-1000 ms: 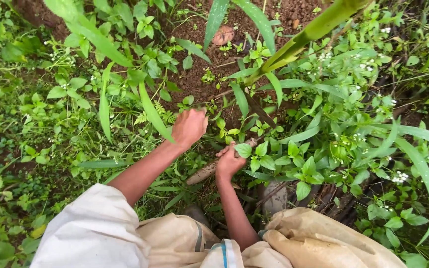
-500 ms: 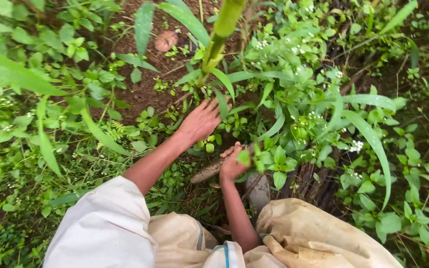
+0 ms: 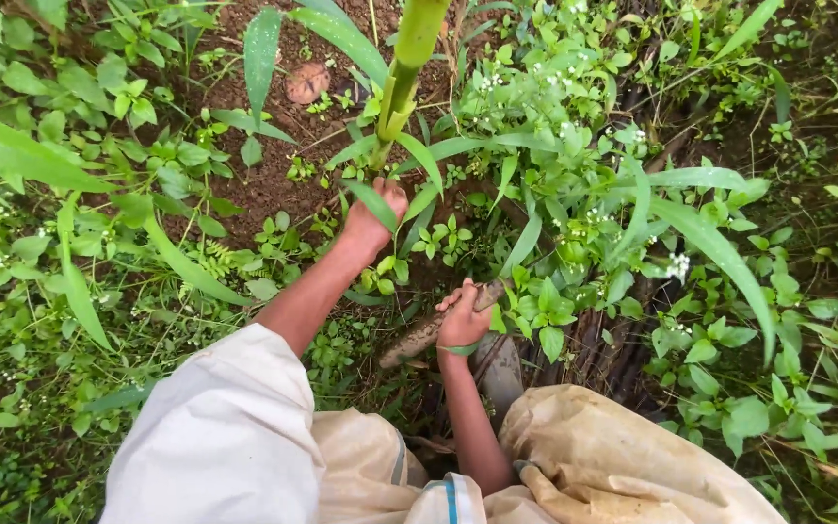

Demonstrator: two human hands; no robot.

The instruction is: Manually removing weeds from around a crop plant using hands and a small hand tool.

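My left hand point(image 3: 372, 213) reaches forward and grips the base of a tall green plant stalk point(image 3: 405, 68) among its long leaves. My right hand point(image 3: 462, 316) is closed around the wooden handle point(image 3: 424, 335) of a tool that slants down to the left; the tool's working end is hidden in the low weeds. Both arms come out of light-coloured sleeves at the bottom of the view.
Bare brown soil point(image 3: 283, 175) lies behind the stalk, with a round brown object point(image 3: 306, 82) on it. Dense green weeds with small white flowers point(image 3: 632, 223) surround the spot. A tan sack point(image 3: 623, 456) sits at the lower right.
My left hand has moved forward and closed on the stalk's base. The view has shifted so the stalk is nearer the centre. My right hand keeps its grip on the handle.
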